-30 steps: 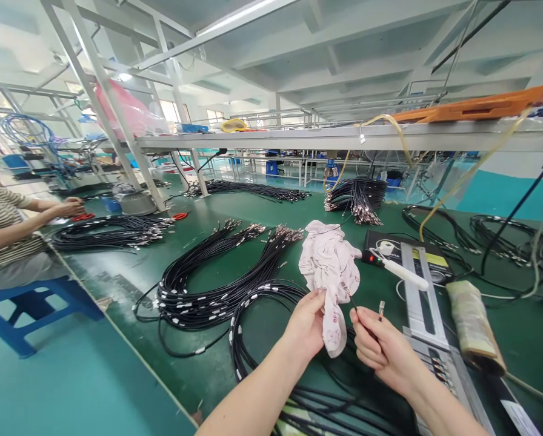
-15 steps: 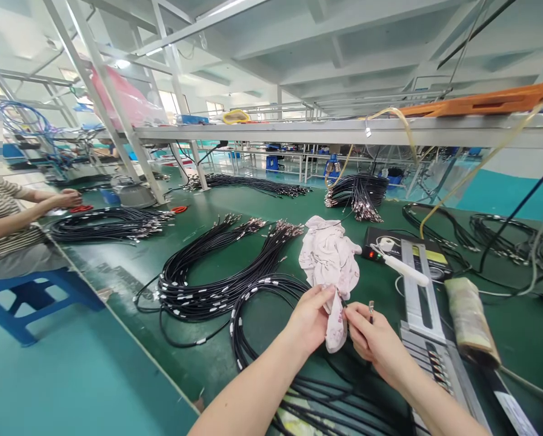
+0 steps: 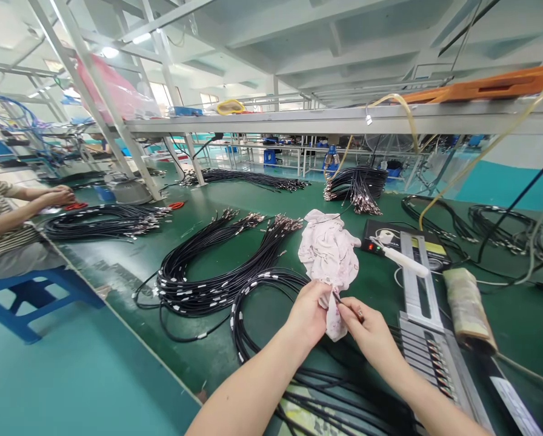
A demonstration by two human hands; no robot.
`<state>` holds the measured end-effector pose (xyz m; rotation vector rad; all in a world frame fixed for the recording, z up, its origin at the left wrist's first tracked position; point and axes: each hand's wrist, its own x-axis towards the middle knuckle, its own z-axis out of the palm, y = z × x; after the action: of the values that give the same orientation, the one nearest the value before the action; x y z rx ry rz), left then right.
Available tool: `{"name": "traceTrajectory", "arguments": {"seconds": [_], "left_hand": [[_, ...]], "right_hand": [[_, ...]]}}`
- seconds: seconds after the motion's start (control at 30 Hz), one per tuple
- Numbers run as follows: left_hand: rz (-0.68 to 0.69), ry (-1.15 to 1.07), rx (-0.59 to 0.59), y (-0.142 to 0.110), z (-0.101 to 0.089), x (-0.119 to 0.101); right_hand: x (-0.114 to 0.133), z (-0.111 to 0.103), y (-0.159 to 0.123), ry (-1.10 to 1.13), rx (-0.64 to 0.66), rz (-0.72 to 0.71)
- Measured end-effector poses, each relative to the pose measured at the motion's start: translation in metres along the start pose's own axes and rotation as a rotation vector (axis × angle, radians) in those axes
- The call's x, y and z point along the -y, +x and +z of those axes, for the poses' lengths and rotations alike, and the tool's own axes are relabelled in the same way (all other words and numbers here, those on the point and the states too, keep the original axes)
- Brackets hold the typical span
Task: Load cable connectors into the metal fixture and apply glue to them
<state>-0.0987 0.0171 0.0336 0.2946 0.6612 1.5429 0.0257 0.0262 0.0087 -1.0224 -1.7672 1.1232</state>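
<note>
My left hand (image 3: 308, 313) pinches a fold of a crumpled pale pink cloth (image 3: 328, 248), whose bulk lies on the green bench just beyond my fingers. Close against it, my right hand (image 3: 363, 328) is closed on a thin black cable, its end at the cloth fold between both hands. How far the cloth wraps that end is hidden by my fingers. A coil of black cables (image 3: 237, 321) with white tags lies left of and beneath my forearms. To the right stands a slotted metal fixture (image 3: 428, 357) with small connector ends in its slots.
Bundles of black cables (image 3: 194, 290) spread over the bench (image 3: 235, 260). Right of the cloth are a black box (image 3: 374, 233), a white-handled tool (image 3: 405, 261) and a wrapped roll (image 3: 466, 309). A co-worker (image 3: 8, 218) sits at the left, by a blue stool (image 3: 39, 297).
My right hand has tilted and shifted slightly, and the metal cable end that stood above its fingers now lies lower against them. The view has shifted a little; the left hand keeps the cloth.
</note>
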Motion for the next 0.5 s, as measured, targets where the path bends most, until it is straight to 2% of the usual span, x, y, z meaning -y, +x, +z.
{"name": "traceTrajectory", "arguments": {"seconds": [0.13, 0.2, 0.27, 0.4, 0.5], "left_hand": [[0.073, 0.019, -0.034, -0.0011, -0.0013, 0.0], [0.094, 0.02, -0.04, -0.0023, -0.0011, 0.0], [0.102, 0.015, -0.042, -0.0034, -0.0004, 0.0005], [0.081, -0.007, -0.039, -0.0038, 0.0012, 0.0031], [0.05, -0.025, -0.033, -0.0027, 0.0017, 0.0043]], "right_hand": [[0.002, 0.0031, -0.0026, -0.111, -0.025, -0.062], [0.0035, 0.004, -0.0022, -0.069, -0.05, -0.052], [0.0048, 0.0041, -0.0008, 0.049, -0.068, 0.007], [0.0042, 0.0024, 0.0019, 0.359, -0.038, 0.212], [0.0018, 0.0008, 0.0023, 0.438, -0.009, 0.268]]}}
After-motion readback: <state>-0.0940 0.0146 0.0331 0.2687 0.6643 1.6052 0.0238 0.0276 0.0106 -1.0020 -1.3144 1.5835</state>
